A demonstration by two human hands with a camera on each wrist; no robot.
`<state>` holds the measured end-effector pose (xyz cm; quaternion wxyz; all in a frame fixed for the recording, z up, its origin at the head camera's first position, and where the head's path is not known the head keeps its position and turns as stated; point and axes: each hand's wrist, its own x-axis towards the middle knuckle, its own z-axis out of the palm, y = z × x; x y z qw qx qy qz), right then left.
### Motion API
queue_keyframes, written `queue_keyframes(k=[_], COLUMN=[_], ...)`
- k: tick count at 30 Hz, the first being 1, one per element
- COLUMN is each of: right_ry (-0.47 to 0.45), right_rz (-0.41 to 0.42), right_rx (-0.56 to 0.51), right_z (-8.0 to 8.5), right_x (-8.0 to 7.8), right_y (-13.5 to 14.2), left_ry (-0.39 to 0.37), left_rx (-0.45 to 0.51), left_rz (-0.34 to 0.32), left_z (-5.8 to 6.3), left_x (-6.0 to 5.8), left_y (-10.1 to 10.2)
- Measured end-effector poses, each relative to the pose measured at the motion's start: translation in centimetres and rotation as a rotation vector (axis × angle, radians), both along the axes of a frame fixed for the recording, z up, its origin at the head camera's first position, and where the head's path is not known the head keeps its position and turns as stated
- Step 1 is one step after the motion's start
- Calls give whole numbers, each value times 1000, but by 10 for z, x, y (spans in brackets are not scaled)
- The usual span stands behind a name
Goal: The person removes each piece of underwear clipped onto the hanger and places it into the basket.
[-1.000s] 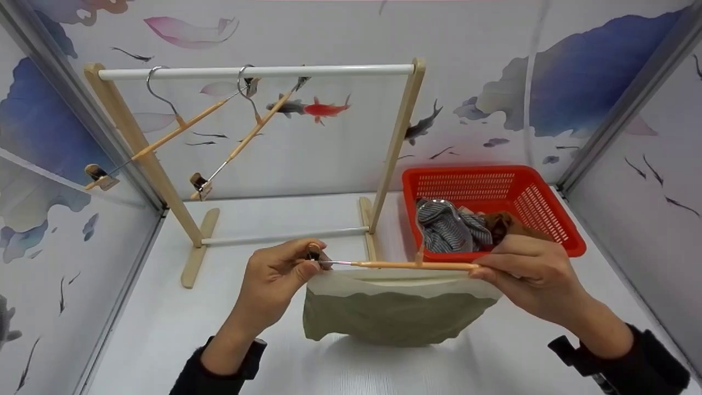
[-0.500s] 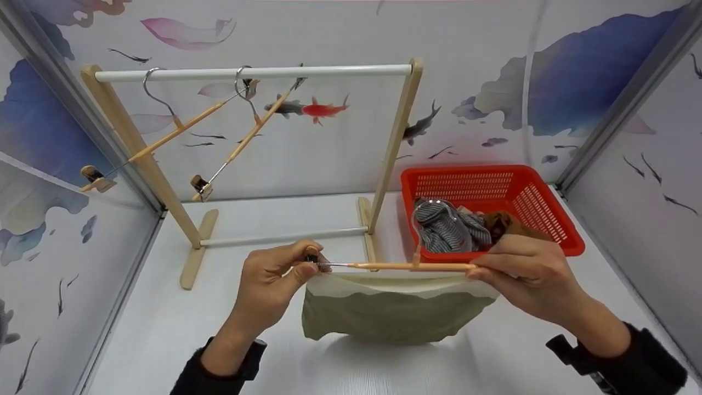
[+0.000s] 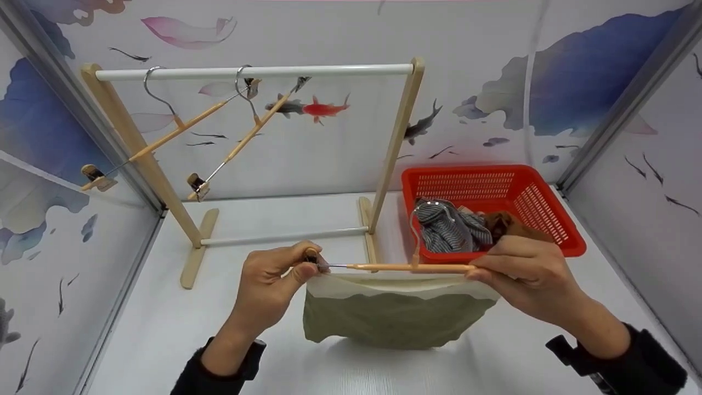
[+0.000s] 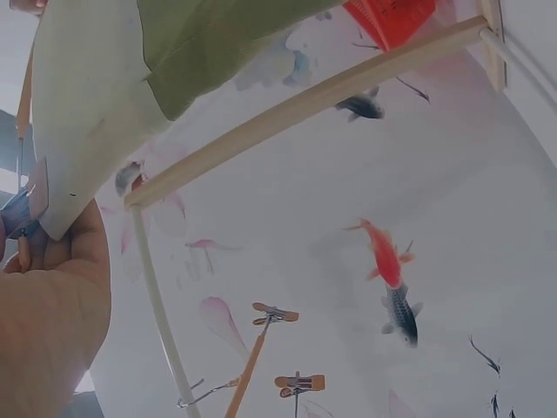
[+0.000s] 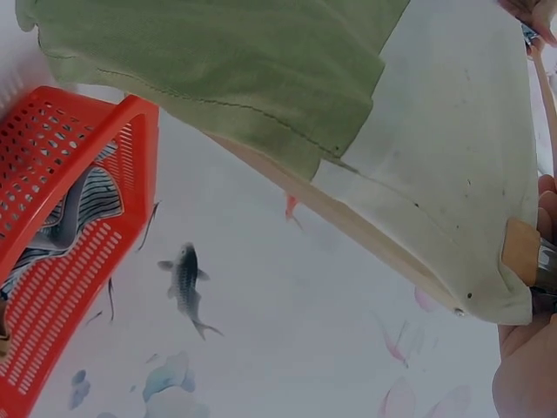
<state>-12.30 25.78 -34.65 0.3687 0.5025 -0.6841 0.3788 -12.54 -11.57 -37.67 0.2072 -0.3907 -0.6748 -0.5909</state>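
Observation:
A clip hanger point(image 3: 384, 267) with an orange-tan bar and metal hook is held level between both hands in the head view. My left hand point(image 3: 277, 282) pinches the clip point(image 3: 311, 257) at its left end. My right hand point(image 3: 529, 277) grips its right end; the right wrist view shows a wooden clip point(image 5: 522, 252) there, over a corner of the cloth. Below the bar hangs a green garment point(image 3: 395, 318) with a cream top band. The left wrist view shows the band's other corner between the clip and my left fingers. My right hand hides the right clip in the head view.
A wooden rack point(image 3: 403, 131) with a white rail point(image 3: 329, 71) stands at the back left, two bare clip hangers point(image 3: 186, 125) hooked on it. Behind my right hand sits a red basket point(image 3: 460, 174) holding striped cloth point(image 3: 444, 227) and brown cloth point(image 3: 507, 225).
The hanger's hook has tipped upward and slightly left, showing more of its curve. Both hands keep their grip with very little movement.

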Motion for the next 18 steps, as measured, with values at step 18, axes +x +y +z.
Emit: queue_keyframes(k=[18], right_ry=[-14], right_rz=[-9], right_rx=[0], right_z=[-4], right_x=[0], right_y=[0], left_ry=[-74], left_rx=[17], left_rz=[-70], left_z=[-1], left_x=[0], left_y=[-1])
